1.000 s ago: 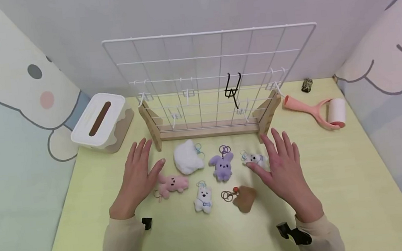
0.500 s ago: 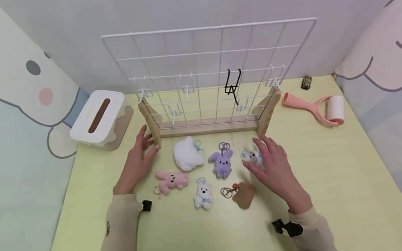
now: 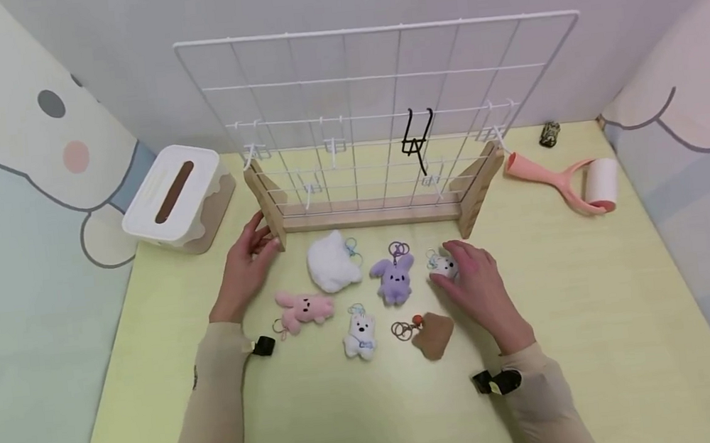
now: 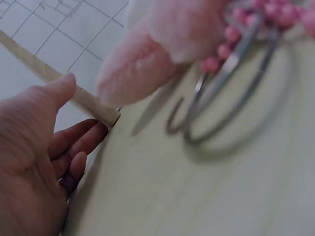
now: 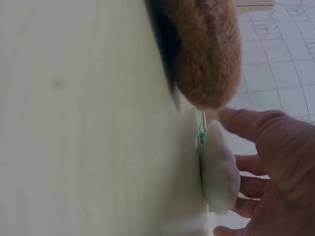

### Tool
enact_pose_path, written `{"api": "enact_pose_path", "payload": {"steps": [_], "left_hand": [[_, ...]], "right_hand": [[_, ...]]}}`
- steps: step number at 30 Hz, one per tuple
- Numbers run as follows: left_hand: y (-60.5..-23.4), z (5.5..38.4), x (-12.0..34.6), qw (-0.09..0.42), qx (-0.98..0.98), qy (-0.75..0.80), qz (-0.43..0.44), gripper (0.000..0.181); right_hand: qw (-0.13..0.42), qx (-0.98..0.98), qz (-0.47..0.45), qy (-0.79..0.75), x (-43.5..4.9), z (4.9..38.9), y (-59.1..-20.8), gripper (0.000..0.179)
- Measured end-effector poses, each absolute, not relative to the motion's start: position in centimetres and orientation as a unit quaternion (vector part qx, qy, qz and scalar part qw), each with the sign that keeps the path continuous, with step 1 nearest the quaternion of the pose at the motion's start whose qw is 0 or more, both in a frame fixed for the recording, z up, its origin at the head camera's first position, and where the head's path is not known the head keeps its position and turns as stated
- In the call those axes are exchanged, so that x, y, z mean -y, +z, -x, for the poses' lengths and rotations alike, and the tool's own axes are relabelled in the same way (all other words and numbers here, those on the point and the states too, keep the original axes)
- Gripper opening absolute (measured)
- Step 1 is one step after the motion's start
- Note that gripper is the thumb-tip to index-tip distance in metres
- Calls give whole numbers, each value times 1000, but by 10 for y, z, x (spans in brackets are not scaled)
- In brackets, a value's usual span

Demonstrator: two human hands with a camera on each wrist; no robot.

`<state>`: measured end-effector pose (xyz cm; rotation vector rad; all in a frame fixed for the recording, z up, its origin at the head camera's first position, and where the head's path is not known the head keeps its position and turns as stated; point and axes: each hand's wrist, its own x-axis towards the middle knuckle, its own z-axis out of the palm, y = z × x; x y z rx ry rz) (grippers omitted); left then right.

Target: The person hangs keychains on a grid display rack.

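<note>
The work is judged barely begun: six plush keychains [image 3: 395, 282] (none lifted yet) are laid before the wire rack [image 3: 367, 214]. The far-right white keychain [image 3: 441, 266] is loosely bracketed by the right hand [image 3: 478, 284], thumb and fingers spread. The rack's left wooden foot [image 3: 268, 205] is seemingly touched by the left hand [image 3: 240, 267], thumb apart. No lettering can be read.

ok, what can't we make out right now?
White bear by the right hand: most of its body, head view, covered by that hand.
Pink plush: part of it, left wrist view, cut off by the top edge.
Brown plush: same, right wrist view, top edge.
Small dark item: identity, head view, too small.
</note>
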<state>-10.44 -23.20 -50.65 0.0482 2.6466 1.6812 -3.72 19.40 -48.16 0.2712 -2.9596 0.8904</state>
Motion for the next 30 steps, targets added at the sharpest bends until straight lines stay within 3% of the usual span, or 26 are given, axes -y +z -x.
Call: {"api": "enact_pose_path", "payload": {"steps": [5, 13, 20, 30], "left_hand": [[-508, 107, 228, -32, -842, 539, -16, 61], [-507, 109, 222, -20, -841, 540, 0, 54], [-511, 108, 225, -26, -840, 542, 0, 50], [-511, 107, 225, -31, -841, 540, -4, 50]], "right_hand": [[19, 959, -63, 275, -191, 46, -485, 50], [12, 964, 5, 265, -180, 55, -486, 43], [32, 963, 4, 267, -171, 56, -489, 21], [14, 965, 7, 262, -169, 60, -488, 15]]}}
